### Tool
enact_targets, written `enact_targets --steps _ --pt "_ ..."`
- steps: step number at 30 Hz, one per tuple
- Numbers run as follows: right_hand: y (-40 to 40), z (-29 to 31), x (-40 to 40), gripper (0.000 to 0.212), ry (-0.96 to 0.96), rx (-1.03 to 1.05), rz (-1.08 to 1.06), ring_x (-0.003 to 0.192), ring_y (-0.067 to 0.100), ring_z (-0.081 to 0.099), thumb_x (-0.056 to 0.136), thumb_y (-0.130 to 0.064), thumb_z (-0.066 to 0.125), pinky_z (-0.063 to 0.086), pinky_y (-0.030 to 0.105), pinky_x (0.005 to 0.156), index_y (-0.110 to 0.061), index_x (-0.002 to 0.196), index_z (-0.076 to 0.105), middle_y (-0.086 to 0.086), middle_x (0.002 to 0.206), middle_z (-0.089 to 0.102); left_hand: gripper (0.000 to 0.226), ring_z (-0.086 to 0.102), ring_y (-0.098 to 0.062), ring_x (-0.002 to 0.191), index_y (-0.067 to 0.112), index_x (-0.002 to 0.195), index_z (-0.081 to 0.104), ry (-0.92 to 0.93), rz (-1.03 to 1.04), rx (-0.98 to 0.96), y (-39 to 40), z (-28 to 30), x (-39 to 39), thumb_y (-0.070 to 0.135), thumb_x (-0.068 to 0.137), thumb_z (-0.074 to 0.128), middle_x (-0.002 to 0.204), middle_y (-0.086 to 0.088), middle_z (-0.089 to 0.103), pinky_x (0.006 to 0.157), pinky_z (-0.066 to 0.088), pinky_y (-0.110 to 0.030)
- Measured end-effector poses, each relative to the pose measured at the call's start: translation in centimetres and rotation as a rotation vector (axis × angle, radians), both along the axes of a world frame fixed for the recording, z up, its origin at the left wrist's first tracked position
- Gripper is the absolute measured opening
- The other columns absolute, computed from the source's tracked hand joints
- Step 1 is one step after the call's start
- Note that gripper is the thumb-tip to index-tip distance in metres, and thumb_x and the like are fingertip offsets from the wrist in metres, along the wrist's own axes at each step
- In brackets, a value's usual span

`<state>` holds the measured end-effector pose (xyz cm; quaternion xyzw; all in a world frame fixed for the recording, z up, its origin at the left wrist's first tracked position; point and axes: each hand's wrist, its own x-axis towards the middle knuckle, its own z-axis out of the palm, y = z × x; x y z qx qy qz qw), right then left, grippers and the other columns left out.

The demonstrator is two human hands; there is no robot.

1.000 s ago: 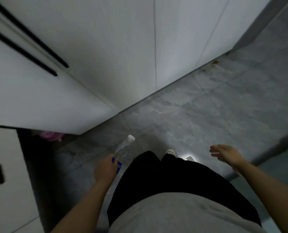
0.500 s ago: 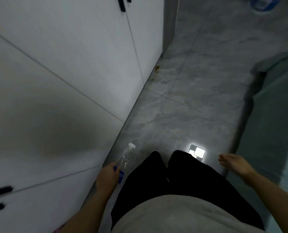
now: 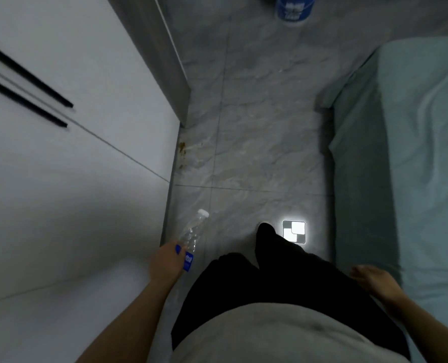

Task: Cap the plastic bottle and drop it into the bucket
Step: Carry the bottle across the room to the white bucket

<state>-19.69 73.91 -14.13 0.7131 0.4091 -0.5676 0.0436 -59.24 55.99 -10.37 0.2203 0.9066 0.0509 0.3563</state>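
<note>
The left hand [image 3: 166, 263] grips the capped bottle [image 3: 191, 237] low at the near left, the right hand [image 3: 372, 280] hangs spread and empty (carrying step), so next is walking to the far bucket [image 3: 293, 9].

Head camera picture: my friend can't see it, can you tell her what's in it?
Looking down, a person's left hand holds a clear plastic bottle with its white cap on. A blue bucket stands far ahead on the grey tiled floor, between white cupboards and a pale green bed. The right hand is empty.
</note>
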Motion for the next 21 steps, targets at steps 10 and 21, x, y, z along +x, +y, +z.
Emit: enact_targets --steps 10,21 --pt "19.0 2.0 -8.7 0.033 0.128 0.103 -0.08 0.062 0.014 0.059 0.093 -0.008 0.042 0.045 0.002 0.045 0.014 0.115 0.052 0.032 0.12 0.056 0.026 0.052 -0.016 0.058 0.012 0.068 0.057 -0.036 0.015 -0.097 11.3 -0.1 -3.9 0.023 0.091 0.051 0.066 -0.006 0.06 0.052 0.038 -0.026" --pt "31.1 0.9 -14.0 0.027 0.004 0.059 -0.162 0.063 0.017 0.063 0.093 -0.008 0.042 0.044 0.021 0.057 0.008 0.085 0.063 0.03 0.099 0.064 0.027 0.063 -0.031 0.08 0.004 0.073 0.059 -0.022 -0.102 -0.056 32.4 -0.6 -14.4 0.022 0.091 0.05 0.086 -0.022 0.068 0.072 0.049 -0.036"
